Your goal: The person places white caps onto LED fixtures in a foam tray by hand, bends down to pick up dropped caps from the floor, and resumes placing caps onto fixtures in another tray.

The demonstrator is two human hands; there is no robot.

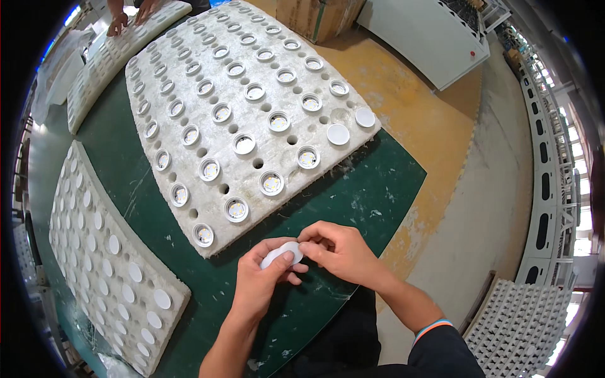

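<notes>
My left hand (255, 274) is closed around several thin white round discs (273, 254), overlapping like a small fanned stack, with the thumb on top. At their right edge, the fingertips of my right hand (339, 253) pinch one of the discs. Beyond my hands lies a thick white foam board (283, 183) with rows of holes. Round white-rimmed lamp bodies (236, 209) sit in it, small yellow LED chips showing inside. Two spots at its right corner look plain white: a covered lamp (338, 133) and another beside it (365, 117).
A second foam board (142, 296) with white-topped round pieces lies at the left of the green table (372, 189). Far left, another person's hands (120, 24) work over a third board (94, 82). A cardboard box (315, 19) and a white machine (422, 38) stand behind.
</notes>
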